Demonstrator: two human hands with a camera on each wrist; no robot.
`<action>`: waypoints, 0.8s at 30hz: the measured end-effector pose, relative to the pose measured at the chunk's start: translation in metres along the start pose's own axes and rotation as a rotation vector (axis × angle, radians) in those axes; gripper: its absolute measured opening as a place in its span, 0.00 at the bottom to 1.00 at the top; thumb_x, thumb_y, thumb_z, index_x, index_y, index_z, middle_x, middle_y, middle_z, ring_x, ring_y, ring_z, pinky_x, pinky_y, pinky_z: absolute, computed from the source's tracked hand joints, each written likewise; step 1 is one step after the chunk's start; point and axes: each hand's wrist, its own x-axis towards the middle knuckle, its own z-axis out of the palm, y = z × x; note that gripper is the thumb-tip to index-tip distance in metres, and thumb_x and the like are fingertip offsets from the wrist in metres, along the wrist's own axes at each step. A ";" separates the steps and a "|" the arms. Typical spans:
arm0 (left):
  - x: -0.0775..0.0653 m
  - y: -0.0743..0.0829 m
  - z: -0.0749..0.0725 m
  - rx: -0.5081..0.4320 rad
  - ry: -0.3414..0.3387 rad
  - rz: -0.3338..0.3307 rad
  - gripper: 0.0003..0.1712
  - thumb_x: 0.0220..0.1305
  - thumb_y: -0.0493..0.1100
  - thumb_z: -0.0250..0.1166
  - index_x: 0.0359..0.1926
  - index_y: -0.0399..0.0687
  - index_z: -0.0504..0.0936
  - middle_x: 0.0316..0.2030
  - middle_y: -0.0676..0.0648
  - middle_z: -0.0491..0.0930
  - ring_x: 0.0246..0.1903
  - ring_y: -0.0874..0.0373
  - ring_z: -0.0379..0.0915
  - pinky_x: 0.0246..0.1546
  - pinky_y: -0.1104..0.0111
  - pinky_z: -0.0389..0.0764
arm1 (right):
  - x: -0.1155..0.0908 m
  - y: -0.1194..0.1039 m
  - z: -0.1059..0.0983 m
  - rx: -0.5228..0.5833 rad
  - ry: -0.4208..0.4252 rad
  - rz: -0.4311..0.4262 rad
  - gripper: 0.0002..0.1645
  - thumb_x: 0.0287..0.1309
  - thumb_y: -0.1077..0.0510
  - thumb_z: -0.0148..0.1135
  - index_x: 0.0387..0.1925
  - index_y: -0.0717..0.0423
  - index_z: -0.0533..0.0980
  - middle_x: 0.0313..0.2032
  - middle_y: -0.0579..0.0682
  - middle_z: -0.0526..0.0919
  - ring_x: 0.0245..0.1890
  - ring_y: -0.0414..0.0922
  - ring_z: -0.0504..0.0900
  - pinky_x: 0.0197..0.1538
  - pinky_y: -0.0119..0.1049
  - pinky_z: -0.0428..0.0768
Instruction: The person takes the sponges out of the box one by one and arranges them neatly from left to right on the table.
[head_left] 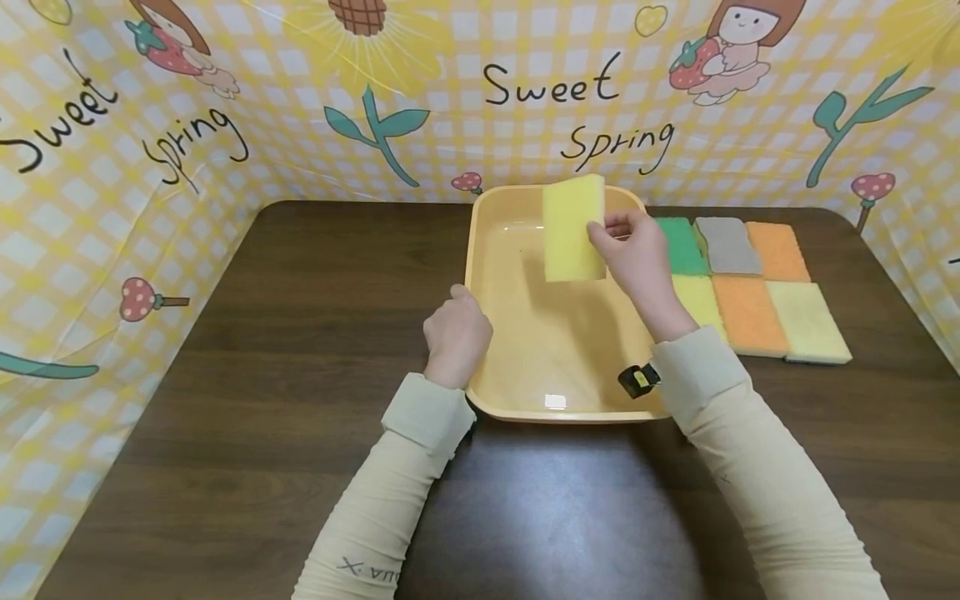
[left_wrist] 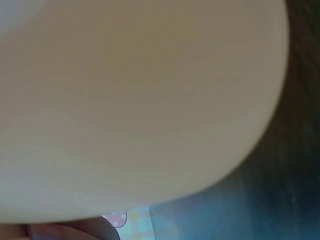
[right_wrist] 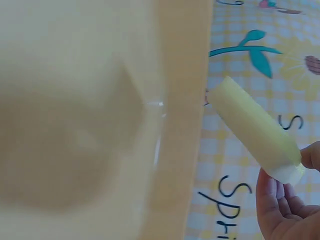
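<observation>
Above a pale orange plastic tray (head_left: pixel 525 400), my right hand (head_left: pixel 639 254) pinches a yellow sponge (head_left: pixel 572 229) by its right edge, thumb on the near face. The sponge hangs upright, apart from the tray floor, where a shadow lies. In the right wrist view the thumb and fingers (right_wrist: pixel 268 200) hold one end of the sponge (right_wrist: pixel 255 130). My left hand (head_left: pixel 457 333) grips the tray's left rim with curled fingers. The left wrist view is mostly filled by the tray (left_wrist: pixel 150 110), and only a bit of the fingers (left_wrist: pixel 70 231) shows at the bottom.
Right of the tray several sponges lie in two rows: green (head_left: pixel 678 246), grey (head_left: pixel 727 246) and orange (head_left: pixel 778 250) behind, yellow (head_left: pixel 697 304), orange (head_left: pixel 750 317) and pale yellow (head_left: pixel 808 321) in front. A checked cloth (head_left: pixel 450 125) hangs behind the dark wooden table (head_left: pixel 300 333).
</observation>
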 end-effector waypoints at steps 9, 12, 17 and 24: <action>0.000 -0.001 0.002 -0.007 0.012 0.007 0.07 0.65 0.38 0.51 0.38 0.37 0.71 0.29 0.36 0.83 0.30 0.43 0.83 0.29 0.53 0.81 | -0.017 -0.009 -0.023 0.138 -0.046 0.000 0.18 0.62 0.51 0.57 0.44 0.61 0.69 0.35 0.45 0.71 0.31 0.33 0.73 0.33 0.21 0.78; 0.000 -0.001 0.003 -0.002 0.020 0.009 0.07 0.65 0.38 0.52 0.38 0.37 0.71 0.29 0.36 0.83 0.30 0.43 0.83 0.29 0.53 0.81 | -0.023 -0.009 -0.031 0.173 -0.046 0.007 0.16 0.62 0.51 0.57 0.43 0.59 0.69 0.36 0.45 0.71 0.31 0.33 0.74 0.33 0.22 0.79; 0.001 -0.001 0.002 0.001 0.024 0.006 0.07 0.65 0.38 0.52 0.38 0.37 0.71 0.29 0.36 0.83 0.30 0.43 0.83 0.30 0.53 0.81 | -0.030 -0.008 -0.045 0.211 -0.077 0.013 0.10 0.63 0.51 0.57 0.40 0.50 0.68 0.35 0.41 0.71 0.32 0.33 0.72 0.34 0.21 0.78; 0.000 -0.001 0.002 -0.011 0.017 0.004 0.07 0.65 0.37 0.50 0.38 0.36 0.71 0.29 0.35 0.83 0.31 0.42 0.83 0.30 0.53 0.81 | -0.042 -0.004 -0.060 0.198 -0.078 0.003 0.09 0.64 0.51 0.55 0.41 0.49 0.68 0.35 0.40 0.71 0.33 0.31 0.74 0.36 0.20 0.79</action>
